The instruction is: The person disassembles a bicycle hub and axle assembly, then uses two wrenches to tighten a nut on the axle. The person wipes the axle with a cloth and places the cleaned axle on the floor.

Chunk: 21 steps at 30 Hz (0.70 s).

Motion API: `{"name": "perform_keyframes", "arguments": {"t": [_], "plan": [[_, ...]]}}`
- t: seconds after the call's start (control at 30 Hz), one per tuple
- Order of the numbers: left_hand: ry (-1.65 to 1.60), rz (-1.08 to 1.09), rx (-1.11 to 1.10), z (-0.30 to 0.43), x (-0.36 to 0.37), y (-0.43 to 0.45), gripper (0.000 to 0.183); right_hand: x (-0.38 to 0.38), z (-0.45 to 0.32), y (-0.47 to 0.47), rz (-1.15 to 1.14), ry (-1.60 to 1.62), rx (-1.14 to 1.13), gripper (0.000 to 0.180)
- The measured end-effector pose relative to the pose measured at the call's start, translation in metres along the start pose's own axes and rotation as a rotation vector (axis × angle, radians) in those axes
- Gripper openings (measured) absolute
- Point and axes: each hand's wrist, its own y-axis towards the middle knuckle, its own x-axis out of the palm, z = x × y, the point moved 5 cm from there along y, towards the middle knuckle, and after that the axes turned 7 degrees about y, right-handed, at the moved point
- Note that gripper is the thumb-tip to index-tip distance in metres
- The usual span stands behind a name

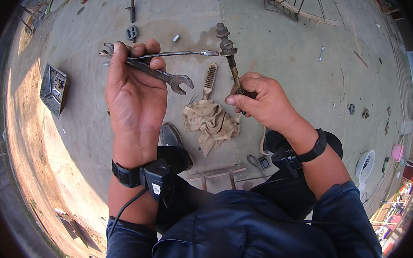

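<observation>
My left hand (pixel 135 87) grips two metal tools together. One is an open-ended wrench (pixel 159 74) with its jaw pointing right and down. The other is a slender wrench-like tool (pixel 183 53), seen edge-on, whose tip reaches the nuts on a greasy threaded axle (pixel 233 66); contact is hard to judge. My right hand (pixel 261 92) pinches this axle near its lower end and keeps it almost upright. Nuts and a washer (pixel 227 48) sit on its upper part. On the concrete below lie a wire brush (pixel 210 77) and a crumpled tan rag (pixel 211 121), the brush's handle end meeting the rag.
Ahead are a bicycle pedal (pixel 132 32), a small metal cylinder (pixel 175 38) and a bicycle wheel (pixel 291 8). A metal tray of parts (pixel 54 89) stands left. Rightward lie a wrench (pixel 321 53) and a white tub (pixel 365 166). A low wooden frame (pixel 216 173) is between my legs.
</observation>
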Motion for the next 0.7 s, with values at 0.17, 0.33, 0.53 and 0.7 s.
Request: {"name": "perform_keyframes", "arguments": {"t": [0.17,0.33,0.53,0.7], "plan": [[-0.028,-0.009,-0.027,-0.005,0.0,0.0,0.018,0.001,0.001,-0.001,0.013,-0.042,0.002,0.034],[-0.036,-0.01,-0.032,-0.008,-0.001,0.0,0.018,0.002,-0.004,0.0,0.029,-0.074,-0.052,0.042],[-0.041,-0.011,-0.025,-0.009,0.0,0.0,0.019,0.002,-0.005,0.0,0.05,-0.094,-0.052,0.048],[-0.018,-0.008,-0.01,-0.011,0.001,-0.002,0.02,0.005,-0.004,0.0,0.05,-0.062,-0.016,0.048]]}}
